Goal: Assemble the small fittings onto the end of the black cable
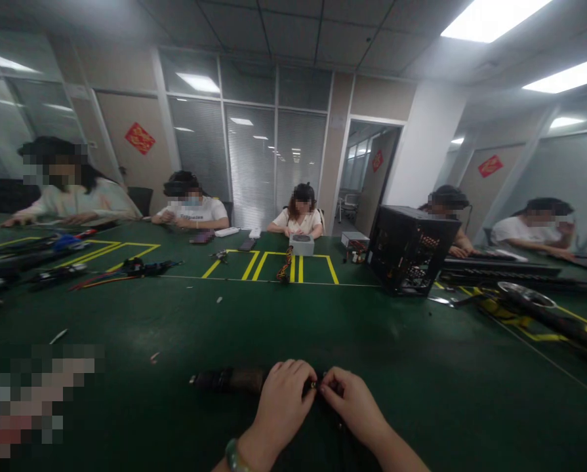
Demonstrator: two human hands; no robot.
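I see the left hand point(284, 401) pinching a small part point(313, 385), right hand point(353, 400) beside it, grip unclear; a fingertip slip could lose it on the dark bench point(150, 419) below.

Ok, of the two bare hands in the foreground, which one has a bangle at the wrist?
The left hand: a green bangle circles its wrist, while the right hand shows none.
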